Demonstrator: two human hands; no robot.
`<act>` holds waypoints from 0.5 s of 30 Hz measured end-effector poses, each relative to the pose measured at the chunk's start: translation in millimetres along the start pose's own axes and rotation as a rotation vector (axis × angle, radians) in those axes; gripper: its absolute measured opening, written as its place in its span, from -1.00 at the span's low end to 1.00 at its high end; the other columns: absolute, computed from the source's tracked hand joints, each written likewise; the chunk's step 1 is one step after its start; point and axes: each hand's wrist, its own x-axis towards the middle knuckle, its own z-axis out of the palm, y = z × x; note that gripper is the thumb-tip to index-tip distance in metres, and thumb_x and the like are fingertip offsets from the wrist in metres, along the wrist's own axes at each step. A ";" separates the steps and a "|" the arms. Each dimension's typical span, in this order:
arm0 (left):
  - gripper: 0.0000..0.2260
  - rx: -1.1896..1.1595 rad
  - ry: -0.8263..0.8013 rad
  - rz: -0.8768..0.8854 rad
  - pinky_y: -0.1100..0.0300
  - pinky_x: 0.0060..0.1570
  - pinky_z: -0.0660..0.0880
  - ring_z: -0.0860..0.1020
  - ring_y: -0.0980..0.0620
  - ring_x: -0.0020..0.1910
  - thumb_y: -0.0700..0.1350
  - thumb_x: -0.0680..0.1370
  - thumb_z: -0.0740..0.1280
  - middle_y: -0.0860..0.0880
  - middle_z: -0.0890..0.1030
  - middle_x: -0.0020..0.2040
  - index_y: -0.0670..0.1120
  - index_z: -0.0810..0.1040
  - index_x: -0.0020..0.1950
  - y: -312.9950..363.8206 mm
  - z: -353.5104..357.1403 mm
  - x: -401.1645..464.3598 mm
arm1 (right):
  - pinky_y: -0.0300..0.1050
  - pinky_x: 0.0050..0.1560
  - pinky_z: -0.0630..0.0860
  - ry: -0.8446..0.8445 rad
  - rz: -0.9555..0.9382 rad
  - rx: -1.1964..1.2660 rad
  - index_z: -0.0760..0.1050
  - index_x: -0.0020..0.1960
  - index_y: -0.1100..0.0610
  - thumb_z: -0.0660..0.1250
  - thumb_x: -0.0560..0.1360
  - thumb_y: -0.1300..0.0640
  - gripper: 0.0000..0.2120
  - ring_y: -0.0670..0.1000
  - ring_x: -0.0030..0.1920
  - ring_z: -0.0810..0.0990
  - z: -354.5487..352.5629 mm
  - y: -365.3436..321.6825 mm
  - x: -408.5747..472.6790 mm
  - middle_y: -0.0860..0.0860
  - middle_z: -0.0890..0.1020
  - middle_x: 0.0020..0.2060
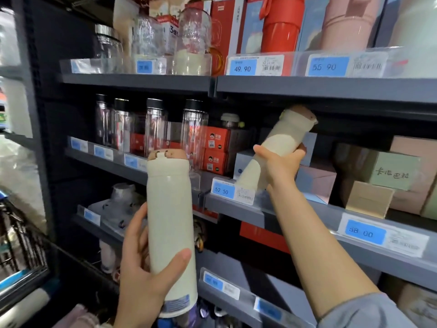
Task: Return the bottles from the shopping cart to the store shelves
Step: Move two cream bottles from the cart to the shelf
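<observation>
Shelves [331,87] — grey, price-tagged, stocked

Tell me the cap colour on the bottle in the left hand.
Light pinkish tan cap on the cream bottle, head view.

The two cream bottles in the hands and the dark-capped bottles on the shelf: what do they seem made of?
Upright cream cylindrical bottle and tilted cream bottle: opaque, matte coating, probably painted metal, though plastic is possible. Clear ribbed dark-capped bottles: transparent with bright glints, glass or clear plastic.
</observation>
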 end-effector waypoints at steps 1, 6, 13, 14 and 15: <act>-0.25 -0.006 -0.003 -0.004 0.17 -0.03 0.48 0.57 0.25 0.08 0.13 0.05 0.51 0.33 0.56 0.14 0.53 0.36 0.18 -0.1 -0.4 -0.3 | -0.05 0.05 0.42 -0.021 -0.032 -0.037 0.11 0.38 0.11 0.56 0.32 0.18 -0.18 0.08 0.10 0.43 0.7 0.8 -0.5 0.06 0.39 0.16; -0.25 -0.017 -0.009 -0.024 0.18 -0.04 0.48 0.58 0.23 0.06 0.12 0.02 0.51 0.30 0.58 0.13 0.54 0.38 0.14 -3.2 -4.0 -1.9 | -0.02 0.09 0.45 -0.145 -0.189 -0.277 0.12 0.40 0.15 0.58 0.30 0.14 -0.15 0.10 0.17 0.44 13.9 3.7 -1.7 0.07 0.41 0.20; -0.24 -0.003 -0.001 -0.014 0.10 0.00 0.50 0.58 0.17 0.11 0.11 0.03 0.51 0.23 0.58 0.18 0.52 0.39 0.16 -19.0 -13.1 -3.7 | 0.14 0.14 0.51 -0.204 -0.243 -0.422 0.16 0.37 0.17 0.56 0.31 0.07 -0.19 0.12 0.17 0.45 20.0 11.4 4.9 0.07 0.42 0.17; -0.24 -0.005 -0.003 -0.019 0.09 0.00 0.51 0.58 0.16 0.11 0.10 0.03 0.52 0.22 0.58 0.18 0.52 0.39 0.16 -21.0 -13.2 -4.2 | 0.13 0.14 0.51 -0.214 -0.239 -0.424 0.14 0.38 0.18 0.56 0.32 0.08 -0.19 0.11 0.17 0.45 18.9 11.2 5.8 0.08 0.41 0.17; -0.25 -0.005 -0.008 -0.025 0.10 0.00 0.51 0.58 0.16 0.11 0.10 0.03 0.52 0.22 0.58 0.19 0.52 0.39 0.16 -22.4 -13.2 -4.5 | 0.10 0.13 0.51 -0.231 -0.241 -0.428 0.14 0.38 0.18 0.56 0.33 0.09 -0.20 0.11 0.17 0.44 18.1 11.2 6.1 0.07 0.41 0.16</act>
